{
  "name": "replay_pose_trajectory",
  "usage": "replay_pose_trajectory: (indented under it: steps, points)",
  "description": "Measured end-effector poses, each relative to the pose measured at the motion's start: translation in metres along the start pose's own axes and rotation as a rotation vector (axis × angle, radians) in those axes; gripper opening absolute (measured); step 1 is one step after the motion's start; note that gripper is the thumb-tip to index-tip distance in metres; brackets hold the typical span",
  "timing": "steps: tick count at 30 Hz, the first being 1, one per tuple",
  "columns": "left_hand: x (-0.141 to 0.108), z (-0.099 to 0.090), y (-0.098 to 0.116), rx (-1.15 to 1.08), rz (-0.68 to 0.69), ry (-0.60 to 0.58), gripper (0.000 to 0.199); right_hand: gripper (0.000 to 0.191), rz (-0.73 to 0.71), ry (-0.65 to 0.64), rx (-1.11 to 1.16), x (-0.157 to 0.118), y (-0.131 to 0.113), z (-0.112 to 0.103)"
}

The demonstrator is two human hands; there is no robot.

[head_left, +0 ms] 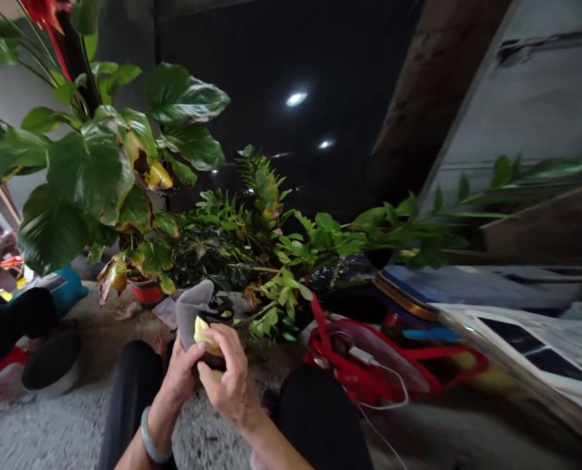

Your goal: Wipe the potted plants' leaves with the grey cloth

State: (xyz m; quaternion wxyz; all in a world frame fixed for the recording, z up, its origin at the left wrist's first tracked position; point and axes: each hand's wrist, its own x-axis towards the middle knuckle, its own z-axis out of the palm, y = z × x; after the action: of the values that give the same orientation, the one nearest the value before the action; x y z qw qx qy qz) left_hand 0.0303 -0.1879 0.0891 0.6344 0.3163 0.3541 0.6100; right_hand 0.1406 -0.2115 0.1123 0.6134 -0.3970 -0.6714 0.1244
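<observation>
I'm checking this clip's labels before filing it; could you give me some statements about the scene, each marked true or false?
1. The left hand grips a grey fabric piece. True.
2. A pale bangle circles the right wrist. False: the bangle is on the left wrist.
3. The right hand has its fingers on a yellow piece. True.
4. The red plant pot stands right of the red bag. False: it stands left of it.
5. A white cable plug shows at the red bag. True.

Potted plant (90,170), red bag (369,386).
</observation>
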Motion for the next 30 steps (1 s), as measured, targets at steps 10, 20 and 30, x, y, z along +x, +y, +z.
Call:
replay_pose_trajectory:
  steps: [10, 20, 30]
  points:
    - [0.001, -0.016, 0.005, 0.084, -0.036, 0.283, 0.036, 0.026, 0.482, -0.127, 0.392, 0.019, 0.056, -0.004]
    - [0.029, 0.010, 0.095, 0.470, 0.186, 0.252, 0.046, 0.047, 0.944, 0.103, 0.821, 0.084, 0.162, 0.017]
    - [0.064, 0.029, 0.074, 0.646, 0.014, -0.021, 0.052, 0.041, 0.938, 0.091, 0.972, 0.077, 0.183, 0.008]
